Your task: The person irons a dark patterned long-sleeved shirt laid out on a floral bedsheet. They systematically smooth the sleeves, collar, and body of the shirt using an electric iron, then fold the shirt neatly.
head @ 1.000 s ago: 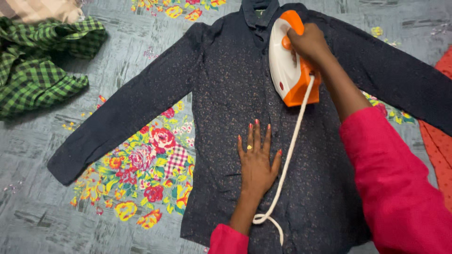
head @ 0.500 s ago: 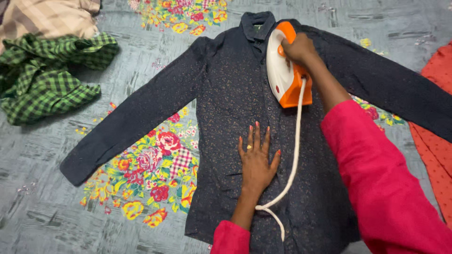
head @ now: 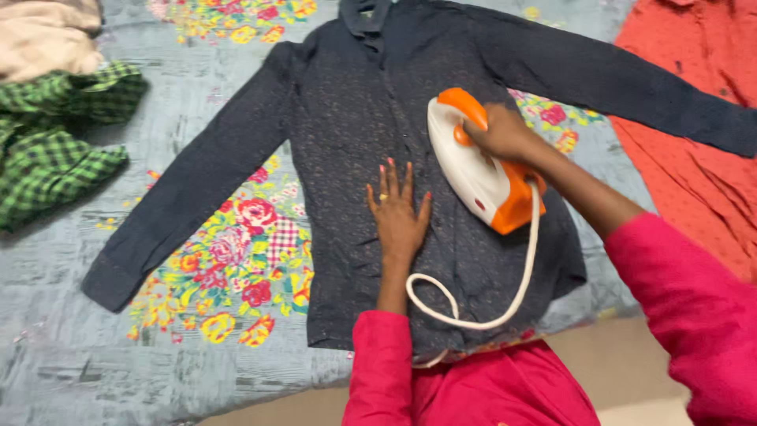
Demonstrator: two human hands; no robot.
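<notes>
A: Entry, head view. Dark shirt (head: 347, 142) laid flat, front up, on a grey bedsheet (head: 95, 371) with flower print; collar at the top edge of view, both sleeves spread outward, hem toward the person.

B: Right hand?

A: Right hand (head: 505, 136) wrapped closed around the orange handle of a white and orange iron (head: 477, 170); fingers curled over the handle, grip tight on it; iron soleplate down on the shirt's front, right of the button line, nose pointing up toward the collar.

B: And the left?

A: Left hand (head: 400, 213) flat on the shirt, palm down, fingers spread apart and pointing toward the collar; it grips nothing, only presses the cloth; a ring on one finger; it lies just beside the iron, to its left, not touching it as far as I can see.

B: Cord?

A: White cord (head: 473, 319) leaves the iron's heel, runs down over the lower shirt and loops back near the left wrist; its far end is hidden under the pink sleeves.

B: Surroundings?

A: Green checked cloth (head: 47, 150) crumpled at the left, well apart from the shirt; pale cloth (head: 47, 39) above it in the corner; red-orange garment (head: 694, 158) at the right, partly under the shirt's outstretched sleeve.
</notes>
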